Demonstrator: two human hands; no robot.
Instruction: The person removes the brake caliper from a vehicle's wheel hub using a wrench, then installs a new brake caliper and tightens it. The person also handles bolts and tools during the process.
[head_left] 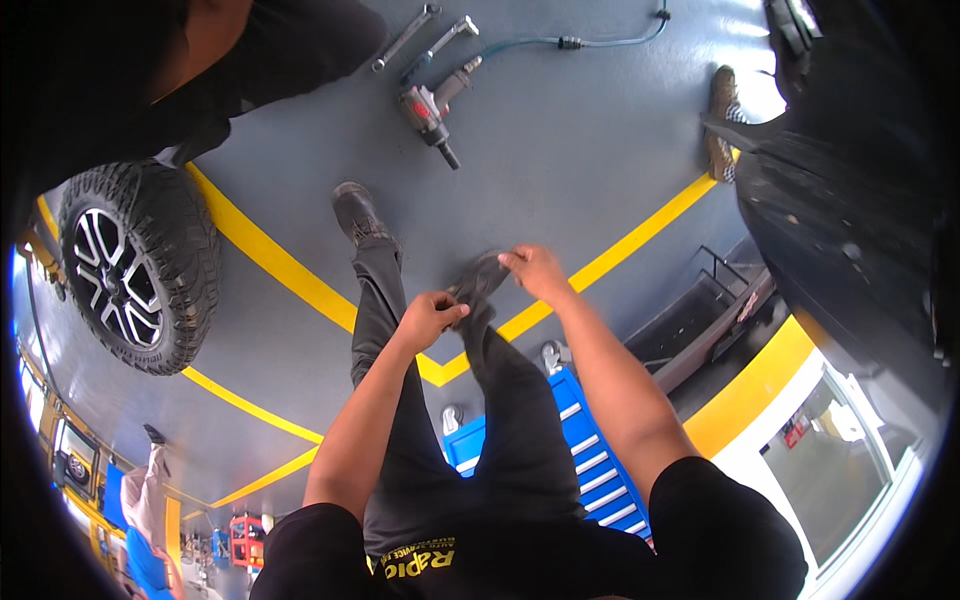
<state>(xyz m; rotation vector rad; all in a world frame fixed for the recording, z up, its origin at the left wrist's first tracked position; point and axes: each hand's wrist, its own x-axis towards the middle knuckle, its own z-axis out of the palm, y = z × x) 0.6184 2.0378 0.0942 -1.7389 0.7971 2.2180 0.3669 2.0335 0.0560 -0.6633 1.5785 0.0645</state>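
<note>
Two hands meet at the raised knee: left hand [432, 315] pinches the dark cloth [480, 283] shut in its fingers, right hand [535, 272] grips its far end, seemingly stretching it taut. Cloth runs lower-left to upper-right above the trouser leg. Up on the floor [560, 150] lies an impact wrench [430, 105], nose down-right.

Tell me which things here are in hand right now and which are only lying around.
In hand:
- left hand and right hand, both gripping a dark grey cloth over the raised knee

Lying about:
- pneumatic impact wrench with its air hose on the floor
- two long metal wrenches
- mounted wheel at left
- blue tool cart below
</note>
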